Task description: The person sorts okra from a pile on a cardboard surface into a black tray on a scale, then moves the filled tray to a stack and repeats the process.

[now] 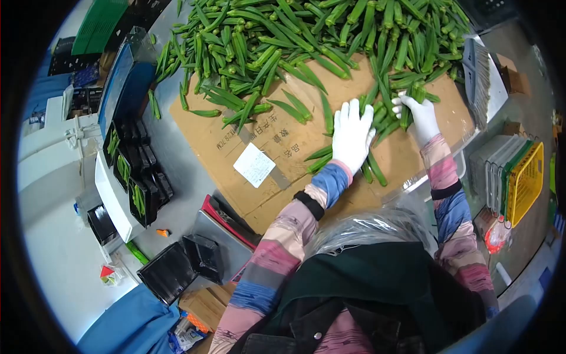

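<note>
A large heap of green okra pods (295, 41) covers the far part of a flattened cardboard sheet (221, 171). My left hand (352, 135), in a white glove, lies palm down near the middle with its fingers stretched out. Loose okra pods (320, 159) lie beside it, and some stick out past its wrist. To the right, my gloved right hand (421, 120) has its fingers closed round okra pods (416, 92). More pods (384, 122) lie between the two hands. How many the right hand grips is hidden.
Black trays holding okra (137, 200) stand on the left, with black trays (171, 268) below. A white label (254, 165) lies on the cardboard. A brush (476, 82) stands at the right edge; a yellow crate (523, 184) and stacked baskets are beyond.
</note>
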Available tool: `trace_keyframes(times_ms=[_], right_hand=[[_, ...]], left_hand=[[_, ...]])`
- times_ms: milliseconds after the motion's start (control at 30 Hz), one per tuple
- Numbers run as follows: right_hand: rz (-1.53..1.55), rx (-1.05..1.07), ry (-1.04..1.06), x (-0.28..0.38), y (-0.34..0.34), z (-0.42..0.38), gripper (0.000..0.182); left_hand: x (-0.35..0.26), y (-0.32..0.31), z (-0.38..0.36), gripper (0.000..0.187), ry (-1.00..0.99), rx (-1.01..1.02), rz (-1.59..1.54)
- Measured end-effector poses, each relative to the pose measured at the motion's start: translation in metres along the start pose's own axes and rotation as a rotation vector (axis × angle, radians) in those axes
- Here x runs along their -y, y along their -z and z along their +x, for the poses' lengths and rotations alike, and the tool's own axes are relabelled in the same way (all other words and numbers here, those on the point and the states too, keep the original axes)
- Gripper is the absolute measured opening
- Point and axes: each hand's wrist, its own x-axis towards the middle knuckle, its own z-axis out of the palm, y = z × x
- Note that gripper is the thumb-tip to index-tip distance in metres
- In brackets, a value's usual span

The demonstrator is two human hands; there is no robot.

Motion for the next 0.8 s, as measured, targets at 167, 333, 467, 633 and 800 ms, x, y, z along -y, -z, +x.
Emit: trace_keyframes(times_ms=[167,333,467,633,800], right_hand=[[-0.003,-0.113,-0.086,-0.026,0.046,-0.035,0.03],[-0.016,-0.121,-0.086,-0.038,0.056,-0.075,0.026],[-0.019,-0.091,-0.045,-0.038,0.052,-0.095,0.027],[-0.066,-0.034,-0.035,-0.029,0.046,-0.113,0.026],[-0.052,0.093,-0.014,-0.028,0.04,-0.13,0.023]], left_hand=[[0.003,0.006,-0.033,0.047,-0.051,0.085,-0.271],[0.014,0.05,-0.021,0.041,0.237,0.045,-0.724],[0.035,0.07,-0.018,0.026,0.452,-0.021,-1.268],[0.02,0.098,-0.018,0.042,0.641,0.001,-1.856],[-0.012,0.105,-0.025,0.069,0.661,0.169,-2.213]])
